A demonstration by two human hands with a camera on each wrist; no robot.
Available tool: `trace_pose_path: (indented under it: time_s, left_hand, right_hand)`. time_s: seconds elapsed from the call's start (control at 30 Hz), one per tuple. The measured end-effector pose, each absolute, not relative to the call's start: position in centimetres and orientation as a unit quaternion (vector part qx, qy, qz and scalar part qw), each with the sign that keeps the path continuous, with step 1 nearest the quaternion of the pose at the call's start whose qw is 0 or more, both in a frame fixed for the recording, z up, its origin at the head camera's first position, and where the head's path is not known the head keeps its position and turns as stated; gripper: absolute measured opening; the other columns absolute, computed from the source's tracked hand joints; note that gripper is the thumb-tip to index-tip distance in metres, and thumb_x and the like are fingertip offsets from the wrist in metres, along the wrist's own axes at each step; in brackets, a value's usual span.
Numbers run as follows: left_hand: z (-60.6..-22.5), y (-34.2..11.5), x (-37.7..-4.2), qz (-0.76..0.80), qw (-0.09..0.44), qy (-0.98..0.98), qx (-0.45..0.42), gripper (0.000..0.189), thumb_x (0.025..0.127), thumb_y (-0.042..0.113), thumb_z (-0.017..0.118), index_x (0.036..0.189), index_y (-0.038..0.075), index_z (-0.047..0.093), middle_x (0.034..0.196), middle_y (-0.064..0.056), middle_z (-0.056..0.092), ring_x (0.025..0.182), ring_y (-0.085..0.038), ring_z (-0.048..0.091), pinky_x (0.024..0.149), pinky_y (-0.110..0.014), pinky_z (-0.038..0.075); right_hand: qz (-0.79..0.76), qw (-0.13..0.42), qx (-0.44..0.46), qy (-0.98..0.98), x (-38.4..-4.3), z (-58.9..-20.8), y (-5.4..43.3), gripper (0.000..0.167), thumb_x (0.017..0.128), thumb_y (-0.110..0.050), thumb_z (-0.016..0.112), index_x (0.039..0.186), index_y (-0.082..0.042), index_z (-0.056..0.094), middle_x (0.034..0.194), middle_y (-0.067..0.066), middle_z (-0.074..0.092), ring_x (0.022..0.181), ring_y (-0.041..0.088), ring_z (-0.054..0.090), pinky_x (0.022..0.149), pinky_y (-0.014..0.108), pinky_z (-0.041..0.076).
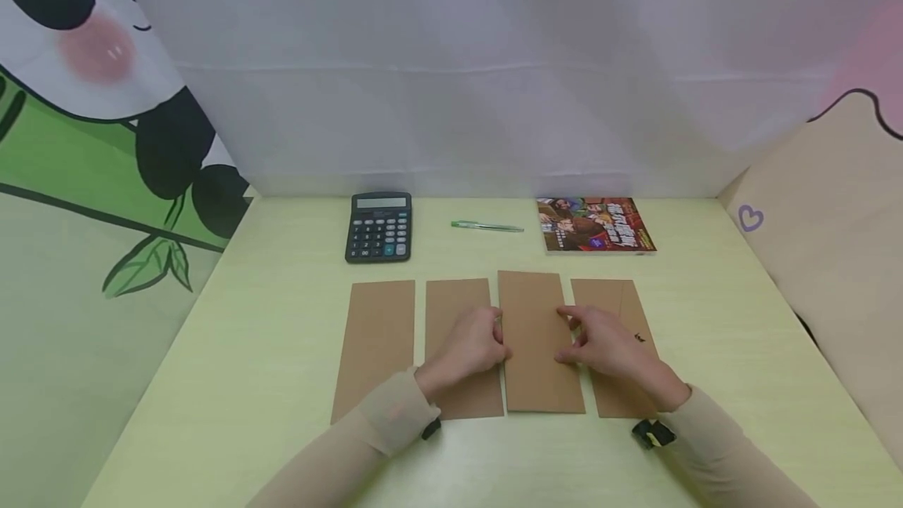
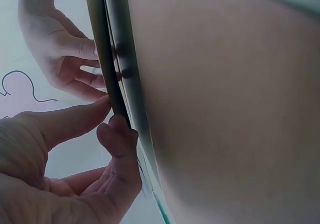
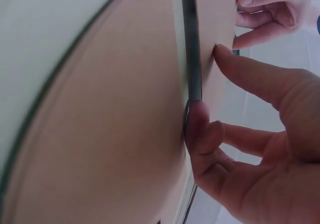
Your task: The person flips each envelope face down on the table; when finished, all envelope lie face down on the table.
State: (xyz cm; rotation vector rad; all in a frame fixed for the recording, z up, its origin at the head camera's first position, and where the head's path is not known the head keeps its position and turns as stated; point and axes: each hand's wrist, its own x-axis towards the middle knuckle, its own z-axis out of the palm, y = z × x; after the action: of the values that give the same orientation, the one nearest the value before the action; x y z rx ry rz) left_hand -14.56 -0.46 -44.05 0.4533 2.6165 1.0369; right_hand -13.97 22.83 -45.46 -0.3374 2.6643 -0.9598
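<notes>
A flat brown cardboard piece [image 1: 539, 386] is held between both hands, slightly lifted off the table in the wrist views. My left hand [image 1: 469, 343] pinches its left long edge between thumb and fingers. On the opposite long edge, my right hand [image 1: 610, 343] grips it the same way. Two similar brown pieces lie to the left, one at the far left [image 1: 377, 343] and one under my left hand [image 1: 455, 296]. Beneath my right hand lies another brown piece [image 1: 635, 308] with a small dark mark, partly covered by that hand.
Behind the row of cardboard stand a black calculator [image 1: 379, 227] at left, a green pen [image 1: 487, 226] in the middle and a colourful book [image 1: 596, 224] at right. A white cloth [image 1: 458, 100] hangs at the table's back edge, with printed panels on both sides.
</notes>
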Motion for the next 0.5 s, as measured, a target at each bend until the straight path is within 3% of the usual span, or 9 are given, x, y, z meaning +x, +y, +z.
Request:
trace_pose_path:
  time_s: [0.03,0.17,0.5]
  left_hand:
    - [-44.08,-0.41,-14.55,0.354,0.145,0.911,0.157,0.03,0.074,0.003,0.077,0.053,0.007,0.056,0.092,-0.008,0.067,0.046,-0.009,0.043,0.051,-0.022,0.039]
    - [-44.11,-0.32,-14.55,0.348,0.153,0.911,0.159,0.024,0.073,0.003,0.078,0.065,0.007,0.056,0.058,0.002,0.055,0.048,-0.009,0.047,0.05,-0.022,0.039]
    - [-44.36,0.01,-14.82,0.332,0.188,0.912,0.148,0.028,0.069,0.002,0.08,0.077,0.006,0.054,0.056,0.0,0.054,0.047,-0.01,0.046,0.045,-0.023,0.037]
  right_hand:
    - [-0.331,0.144,-0.117,0.925,-13.92,-45.35,22.76,0.073,0.074,-0.019,0.084,0.134,0.003,0.05,0.104,0.01,0.059,0.069,0.012,0.057,0.063,0.03,0.047]
    - [-0.322,0.143,-0.119,0.928,-13.81,-45.01,22.59,0.072,0.073,-0.019,0.084,0.132,0.005,0.05,0.099,0.01,0.059,0.068,0.013,0.055,0.063,0.032,0.046]
    - [-0.305,0.164,-0.101,0.933,-13.83,-44.59,22.4,0.073,0.072,-0.021,0.085,0.132,0.005,0.051,0.091,0.007,0.057,0.065,0.016,0.051,0.061,0.032,0.042]
